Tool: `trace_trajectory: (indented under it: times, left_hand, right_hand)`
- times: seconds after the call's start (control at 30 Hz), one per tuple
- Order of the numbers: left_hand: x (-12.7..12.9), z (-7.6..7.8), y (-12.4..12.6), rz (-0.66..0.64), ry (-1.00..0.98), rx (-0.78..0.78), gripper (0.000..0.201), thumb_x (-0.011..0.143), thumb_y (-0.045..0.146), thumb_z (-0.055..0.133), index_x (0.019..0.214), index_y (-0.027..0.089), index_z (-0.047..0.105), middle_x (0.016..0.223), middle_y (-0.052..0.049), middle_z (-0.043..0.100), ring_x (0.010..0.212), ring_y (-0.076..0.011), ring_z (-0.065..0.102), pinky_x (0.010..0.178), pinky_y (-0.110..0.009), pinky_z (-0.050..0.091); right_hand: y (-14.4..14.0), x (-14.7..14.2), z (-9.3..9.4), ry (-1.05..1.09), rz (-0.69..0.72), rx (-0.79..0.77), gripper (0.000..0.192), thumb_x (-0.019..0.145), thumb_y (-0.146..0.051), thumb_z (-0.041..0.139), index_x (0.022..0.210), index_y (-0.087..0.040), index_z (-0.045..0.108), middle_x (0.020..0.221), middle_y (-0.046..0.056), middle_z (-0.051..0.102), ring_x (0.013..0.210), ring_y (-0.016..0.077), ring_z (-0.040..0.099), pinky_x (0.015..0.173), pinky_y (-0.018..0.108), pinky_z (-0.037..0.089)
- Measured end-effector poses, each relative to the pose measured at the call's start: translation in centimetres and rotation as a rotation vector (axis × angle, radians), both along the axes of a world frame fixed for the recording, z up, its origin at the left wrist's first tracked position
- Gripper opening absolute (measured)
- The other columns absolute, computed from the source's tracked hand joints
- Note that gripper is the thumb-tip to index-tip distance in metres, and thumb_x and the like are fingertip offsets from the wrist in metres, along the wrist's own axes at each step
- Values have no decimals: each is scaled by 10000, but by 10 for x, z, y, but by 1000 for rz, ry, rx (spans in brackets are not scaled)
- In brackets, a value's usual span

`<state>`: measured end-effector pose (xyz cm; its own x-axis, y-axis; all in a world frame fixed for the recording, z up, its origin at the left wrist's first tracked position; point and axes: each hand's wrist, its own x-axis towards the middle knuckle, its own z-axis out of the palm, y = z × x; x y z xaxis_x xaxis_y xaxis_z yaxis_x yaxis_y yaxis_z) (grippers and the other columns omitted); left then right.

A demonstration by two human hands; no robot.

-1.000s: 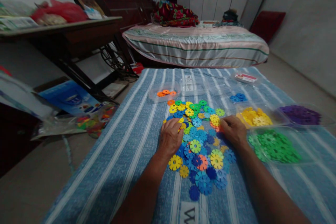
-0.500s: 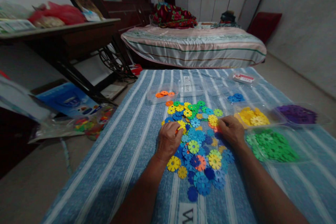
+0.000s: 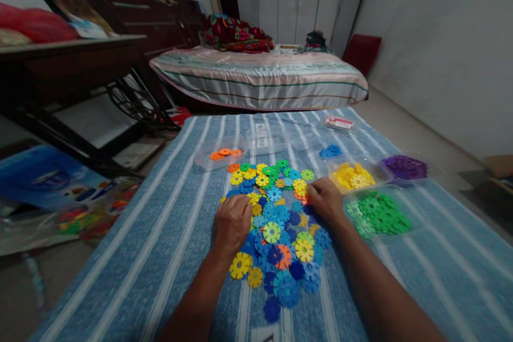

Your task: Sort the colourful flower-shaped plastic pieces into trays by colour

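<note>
A: Dozens of mixed-colour snowflake discs sit in one loose pile mid-mat, on the blue striped mat spread on the floor. Both hands are down on the pile.

B: Grip state?

A: Left hand is curled knuckles-up at the pile's left edge, fingers bent over a yellow disc; can't tell if it's actually pinched or just covered. Right hand is at the pile's far right side, fingertips closed down on discs near an orange one. Whether it has hold of one, can't tell either.

B: Risks?

A: Discs overlap and their notches look made to interlock. My guess is that lifting one drags a neighbour of another colour with it. Dim light too, so dark blue and purple could be confused.

B: Trays?

A: Clear trays along the mat's right edge: yellow tray just beside the right hand, green tray near that forearm, purple tray further out. Orange tray sits beyond the pile toward the far left. Forearm sweeping sideways could clip the green tray's thin rim and tip it.

B: Anything else?

A: Blue discs at the near end lie closest to the wrists, so they're easily scattered.
</note>
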<state>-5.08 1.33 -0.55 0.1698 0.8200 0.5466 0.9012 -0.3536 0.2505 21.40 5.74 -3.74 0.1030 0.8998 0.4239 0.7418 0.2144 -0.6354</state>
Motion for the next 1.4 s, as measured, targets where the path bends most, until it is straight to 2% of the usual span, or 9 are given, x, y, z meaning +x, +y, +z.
trace_trajectory:
  times: [0.23,0.37,0.5,0.6,0.73,0.9,1.07,1.27,1.4]
  left_hand:
    - [28,32,5,43,-311,-178,201,858,272,544,765,180,697,702,-20,683,679,-161,640,660,-265,483]
    - [81,52,23,-52,-586,-430,159,781,253,613,668,163,680,582,17,621,574,-128,597,566,-227,459]
    - [145,67,46,-253,-989,-698,178,757,194,633,895,134,728,649,0,685,564,-127,629,592,-244,524]
    - [168,69,57,-349,-1017,-700,215,701,161,696,908,127,742,751,-32,732,690,-147,670,689,-261,552]
    - [144,59,56,-249,-928,-620,131,705,186,664,810,151,733,725,-19,723,692,-151,681,655,-240,545]
    - [62,44,47,36,-823,-512,142,710,281,613,737,168,694,646,13,677,562,-139,639,566,-235,506]
    - [-1,36,35,186,-474,-435,174,708,313,584,732,187,701,657,0,676,663,-172,638,658,-271,495]
    - [-3,35,20,81,-47,-506,200,711,340,649,828,200,732,838,-35,670,783,-196,625,721,-295,484]
    - [3,38,19,88,94,-543,207,760,297,640,924,209,729,963,-52,668,903,-206,629,792,-295,480]
  right_hand:
    - [2,1,-4,-8,20,4,279,845,-297,467,653,-200,645,727,37,619,732,169,544,697,286,380]
    - [3,1,-5,-20,19,6,278,847,-289,469,650,-200,645,714,35,617,727,169,540,693,286,379]
    - [3,1,-7,-3,-6,-39,235,827,-283,496,700,-199,675,745,49,649,745,188,558,649,282,372]
    - [3,1,-8,5,-37,-77,215,814,-274,512,709,-194,682,756,60,660,735,196,569,620,282,363]
    - [3,1,-5,-11,11,-30,244,840,-309,500,703,-201,671,738,44,640,742,186,560,673,286,383]
    - [2,1,-2,-11,0,-15,246,830,-281,493,680,-201,670,740,42,634,745,178,554,700,292,384]
    - [2,2,-3,-18,-2,-25,263,835,-292,489,689,-197,685,757,47,641,767,184,562,705,295,380]
    - [2,3,-5,-28,-1,-33,264,834,-297,483,694,-196,684,739,39,630,738,174,545,681,290,365]
    - [1,3,-4,-14,-2,-38,273,836,-306,479,687,-200,681,733,35,626,734,170,538,674,286,363]
